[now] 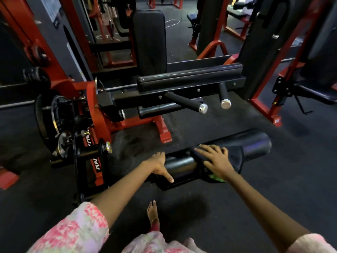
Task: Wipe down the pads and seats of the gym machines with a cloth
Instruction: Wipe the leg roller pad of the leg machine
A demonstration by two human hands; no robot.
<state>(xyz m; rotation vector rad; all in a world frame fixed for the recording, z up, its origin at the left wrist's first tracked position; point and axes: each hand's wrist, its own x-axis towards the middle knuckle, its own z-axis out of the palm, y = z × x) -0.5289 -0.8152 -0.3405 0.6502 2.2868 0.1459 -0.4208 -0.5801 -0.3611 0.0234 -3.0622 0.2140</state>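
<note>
A long black roller pad (255, 145) of the red leg machine lies low in front of me. A dark cloth (236, 157) is draped over its middle. My right hand (215, 159) presses flat on the cloth with fingers spread. My left hand (160, 166) grips the pad's left end, thumb down its near side and fingers over the top. A bit of green (217, 178) shows under my right wrist; I cannot tell what it is.
The machine's red frame (94, 114) and weight plates (45, 121) stand at the left. Black thigh pads (189, 77), a backrest (149, 41) and two chrome-capped handles (203, 107) lie beyond. Another red frame (264, 106) stands at the right. My bare foot (153, 212) rests on the dark floor.
</note>
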